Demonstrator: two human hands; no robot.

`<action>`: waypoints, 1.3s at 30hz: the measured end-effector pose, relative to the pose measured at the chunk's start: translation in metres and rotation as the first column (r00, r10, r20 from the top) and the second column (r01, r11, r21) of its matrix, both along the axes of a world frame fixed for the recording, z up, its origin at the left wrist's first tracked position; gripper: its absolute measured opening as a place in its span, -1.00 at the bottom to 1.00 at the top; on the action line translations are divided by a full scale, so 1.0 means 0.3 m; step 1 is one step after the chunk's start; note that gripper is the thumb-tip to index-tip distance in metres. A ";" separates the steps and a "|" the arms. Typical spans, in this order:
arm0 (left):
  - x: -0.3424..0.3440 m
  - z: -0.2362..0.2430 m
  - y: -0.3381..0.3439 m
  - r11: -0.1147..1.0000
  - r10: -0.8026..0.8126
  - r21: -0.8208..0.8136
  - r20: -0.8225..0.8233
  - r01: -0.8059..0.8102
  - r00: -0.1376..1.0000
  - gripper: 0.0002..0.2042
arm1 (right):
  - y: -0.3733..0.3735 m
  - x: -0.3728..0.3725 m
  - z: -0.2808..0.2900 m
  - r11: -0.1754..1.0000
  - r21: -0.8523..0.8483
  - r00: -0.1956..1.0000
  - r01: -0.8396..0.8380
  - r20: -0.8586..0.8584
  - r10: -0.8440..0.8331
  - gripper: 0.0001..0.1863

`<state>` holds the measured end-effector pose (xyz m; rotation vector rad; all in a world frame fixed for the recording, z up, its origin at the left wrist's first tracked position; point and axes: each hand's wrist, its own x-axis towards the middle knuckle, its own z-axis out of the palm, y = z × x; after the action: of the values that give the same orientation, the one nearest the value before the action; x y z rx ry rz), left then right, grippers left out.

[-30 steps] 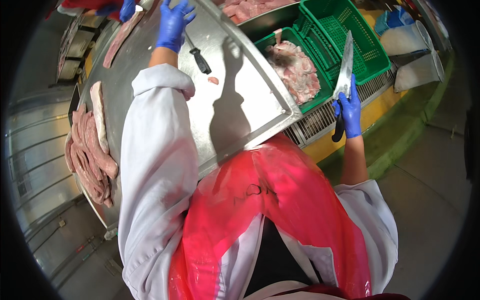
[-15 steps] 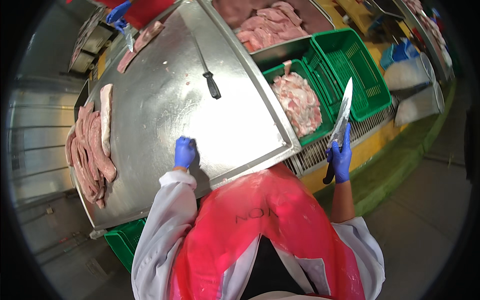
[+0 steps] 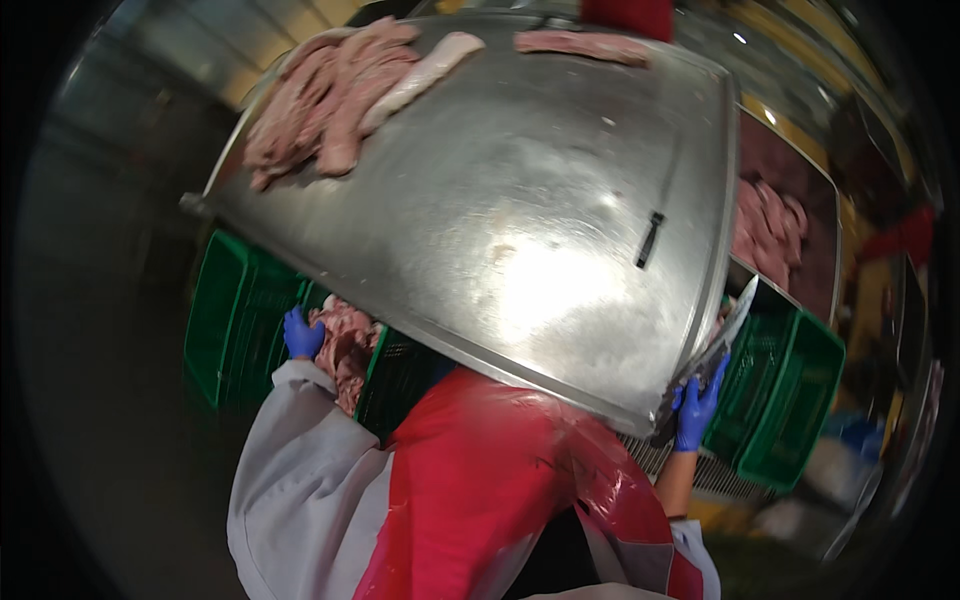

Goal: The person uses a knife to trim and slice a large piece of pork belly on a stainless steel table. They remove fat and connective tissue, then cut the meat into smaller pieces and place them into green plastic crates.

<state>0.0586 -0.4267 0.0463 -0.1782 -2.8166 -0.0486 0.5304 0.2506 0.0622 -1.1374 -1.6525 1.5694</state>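
Observation:
My left hand, in a blue glove, is down beside the table's near left edge. Its fingers look apart, against the side of a green crate of meat trimmings; whether they touch the rim or the meat is unclear. A long-bladed knife is in my gloved right hand, fingers closed around its handle and blade tilted up and away. That hand is off the table's right corner, close to a green crate. Between my hands spreads the steel table.
Several long meat strips lie piled at the far left, and one strip at the far edge. A black-handled sharpening steel rests on the table's right side. Beyond it stands a bin of meat. Another green crate is at left.
My view has swung left. My left hand has left the tabletop and gone down to the crate of trimmings, its fist loosened. My right hand still holds the knife, now nearer the table corner.

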 end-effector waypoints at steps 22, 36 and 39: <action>-1.540 -0.194 0.564 -0.254 -0.164 0.827 0.474 -0.501 0.865 -0.30 | -0.542 -0.866 0.134 0.971 -0.048 0.816 -0.232 0.534 0.222 -0.18; -1.713 -0.237 0.510 -0.237 0.064 0.971 0.041 -0.024 0.997 -0.38 | -0.682 -1.082 0.247 0.958 -0.035 0.792 -0.285 0.554 0.256 -0.21; -1.609 -0.123 0.533 0.194 -0.028 0.967 -0.163 0.165 0.986 -0.40 | -0.690 -1.049 0.235 0.943 -0.005 0.787 -0.333 0.549 0.281 -0.19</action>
<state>-0.4241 -0.2667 0.0094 -0.0292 -2.0426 -1.7809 0.2156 0.0436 0.1327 -1.4094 -2.3658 1.4057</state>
